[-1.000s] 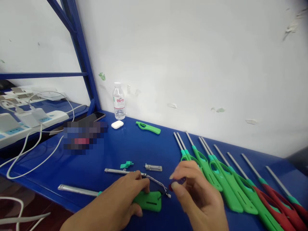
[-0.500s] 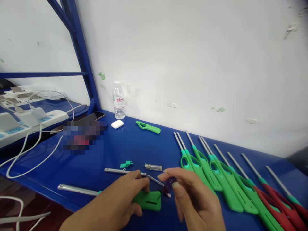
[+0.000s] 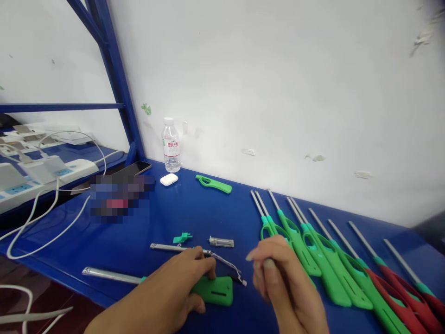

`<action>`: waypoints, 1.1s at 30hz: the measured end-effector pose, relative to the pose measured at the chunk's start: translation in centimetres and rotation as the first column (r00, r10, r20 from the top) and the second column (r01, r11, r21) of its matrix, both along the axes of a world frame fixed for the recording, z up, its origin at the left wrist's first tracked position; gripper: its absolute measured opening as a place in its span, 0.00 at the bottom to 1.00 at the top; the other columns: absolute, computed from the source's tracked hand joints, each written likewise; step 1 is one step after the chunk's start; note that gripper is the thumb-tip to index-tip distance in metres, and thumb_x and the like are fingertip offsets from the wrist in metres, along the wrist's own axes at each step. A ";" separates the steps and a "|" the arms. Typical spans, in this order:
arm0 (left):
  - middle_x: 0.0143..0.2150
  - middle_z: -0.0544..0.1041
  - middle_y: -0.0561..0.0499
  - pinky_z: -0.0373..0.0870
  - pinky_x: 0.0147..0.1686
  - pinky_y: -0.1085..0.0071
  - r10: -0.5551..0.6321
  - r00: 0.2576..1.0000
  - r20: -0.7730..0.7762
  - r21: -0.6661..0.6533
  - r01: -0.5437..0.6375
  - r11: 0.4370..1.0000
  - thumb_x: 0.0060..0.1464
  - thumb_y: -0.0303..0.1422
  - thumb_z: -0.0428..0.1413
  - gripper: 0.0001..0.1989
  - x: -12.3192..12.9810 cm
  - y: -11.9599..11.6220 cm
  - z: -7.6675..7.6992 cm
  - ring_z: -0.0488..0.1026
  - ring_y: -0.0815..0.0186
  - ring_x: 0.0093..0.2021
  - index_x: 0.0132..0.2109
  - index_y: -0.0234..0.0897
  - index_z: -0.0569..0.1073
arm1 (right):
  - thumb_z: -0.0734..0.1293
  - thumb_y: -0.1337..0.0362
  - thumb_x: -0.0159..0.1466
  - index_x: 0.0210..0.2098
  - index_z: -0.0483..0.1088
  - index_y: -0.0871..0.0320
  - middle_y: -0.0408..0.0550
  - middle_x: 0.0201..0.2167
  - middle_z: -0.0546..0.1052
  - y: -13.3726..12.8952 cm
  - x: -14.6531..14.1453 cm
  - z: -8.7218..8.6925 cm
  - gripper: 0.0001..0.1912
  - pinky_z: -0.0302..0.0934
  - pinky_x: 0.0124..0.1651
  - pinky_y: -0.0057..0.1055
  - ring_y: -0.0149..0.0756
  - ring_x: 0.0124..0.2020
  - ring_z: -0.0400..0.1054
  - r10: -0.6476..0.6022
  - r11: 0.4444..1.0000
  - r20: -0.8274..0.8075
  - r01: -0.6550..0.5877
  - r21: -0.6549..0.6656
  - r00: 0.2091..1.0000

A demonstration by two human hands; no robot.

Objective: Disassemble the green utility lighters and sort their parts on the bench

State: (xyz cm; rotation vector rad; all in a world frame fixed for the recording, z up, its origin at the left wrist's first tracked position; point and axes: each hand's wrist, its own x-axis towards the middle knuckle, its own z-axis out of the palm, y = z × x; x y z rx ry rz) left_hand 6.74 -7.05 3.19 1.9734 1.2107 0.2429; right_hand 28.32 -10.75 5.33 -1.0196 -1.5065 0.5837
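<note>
My left hand (image 3: 184,283) is closed over the green handle (image 3: 217,291) of a long gas lighter, pressing it to the table; the lighter's metal tube (image 3: 111,274) sticks out to the left. My right hand (image 3: 281,273) hovers just right of the handle, its thumb and fingers curled together. What is inside those fingers is hidden. Behind my left hand lies a loose metal lighter tube (image 3: 167,247) with thin wires (image 3: 227,263) ending beside the handle. A small turquoise plastic part (image 3: 182,237) and a clear fuel tank (image 3: 221,242) lie just beyond.
Several green long lighters (image 3: 325,269) and red ones (image 3: 410,297) lie in a row at right. A green handle shell (image 3: 213,184) is near the wall. A water bottle (image 3: 171,146), white case (image 3: 168,179), phone (image 3: 139,168) and power strip (image 3: 79,171) with cables stand at left.
The dark purple translucent piece that showed between my right fingers has gone out of sight as those fingers curled in and moved slightly right. My left hand has stayed in place.
</note>
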 end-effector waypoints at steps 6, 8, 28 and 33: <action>0.54 0.74 0.58 0.62 0.52 0.67 -0.023 1.000 -0.007 0.000 0.023 1.000 0.47 0.21 0.57 0.22 0.0 0.1 -0.1 0.71 0.63 0.55 0.48 0.50 0.73 | 0.62 0.59 0.75 0.42 0.74 0.48 0.43 0.35 0.77 1.6 3.0 -2.5 0.09 0.61 0.27 0.30 0.35 0.27 0.73 0.083 0.987 0.568 0.013 -0.162 0.819; 0.56 0.73 0.59 0.62 0.53 0.68 -0.025 1.000 -0.014 -0.010 0.025 1.000 0.49 0.22 0.58 0.21 0.0 0.0 -0.2 0.70 0.63 0.56 0.48 0.51 0.72 | 0.58 0.62 0.76 0.42 0.73 0.48 0.44 0.37 0.79 1.8 3.4 -3.3 0.12 0.59 0.26 0.32 0.37 0.27 0.74 0.138 0.984 0.663 -0.027 -0.175 0.736; 0.62 0.69 0.59 0.60 0.60 0.65 -0.031 0.998 -0.047 -0.025 0.030 0.999 0.51 0.24 0.59 0.26 -0.6 0.2 -1.3 0.66 0.61 0.64 0.54 0.58 0.71 | 0.56 0.66 0.74 0.44 0.73 0.45 0.40 0.41 0.79 0.6 2.7 -3.6 0.15 0.63 0.32 0.34 0.39 0.32 0.78 0.265 0.941 0.743 0.002 -0.338 0.615; 0.61 0.70 0.59 0.61 0.59 0.65 -0.025 0.998 -0.051 -0.026 0.023 0.999 0.52 0.24 0.59 0.26 -0.6 0.3 -1.2 0.67 0.60 0.64 0.54 0.57 0.72 | 0.57 0.66 0.73 0.44 0.72 0.45 0.39 0.41 0.78 0.6 2.9 -3.9 0.14 0.63 0.33 0.34 0.40 0.34 0.78 0.256 0.943 0.749 0.010 -0.331 0.611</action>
